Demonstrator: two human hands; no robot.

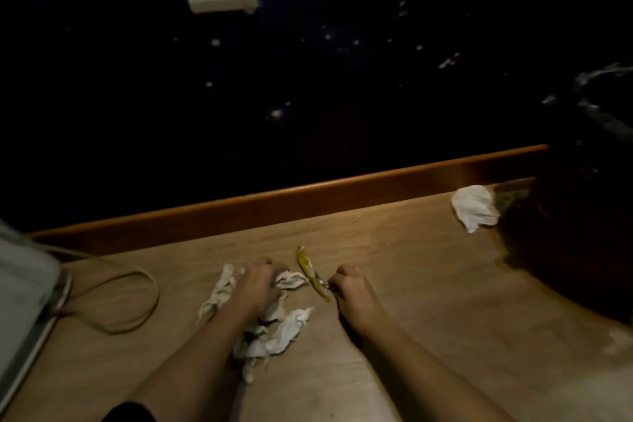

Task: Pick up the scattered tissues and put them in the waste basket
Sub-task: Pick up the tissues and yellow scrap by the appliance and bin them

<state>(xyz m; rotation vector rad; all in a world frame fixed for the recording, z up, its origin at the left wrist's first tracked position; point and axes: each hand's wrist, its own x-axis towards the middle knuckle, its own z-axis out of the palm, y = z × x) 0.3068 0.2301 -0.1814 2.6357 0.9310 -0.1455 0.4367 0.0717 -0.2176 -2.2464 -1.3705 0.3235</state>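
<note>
I see the left hand (pixel 255 281) with fingers curled round crumpled tissues (pixel 291 279); the right hand (pixel 349 284) pinches a yellow strip (pixel 307 266) just left of its fingers.

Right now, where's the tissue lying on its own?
Head view, far right: the tissue lies on the floor by the skirting board, beside the dark basket.

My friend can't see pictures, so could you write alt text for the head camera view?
Two bare hands reach down to a wooden floor: the left hand grips crumpled tissues, the right hand pinches a yellowish strip. Another tissue lies beside the dark waste basket at right.
</note>
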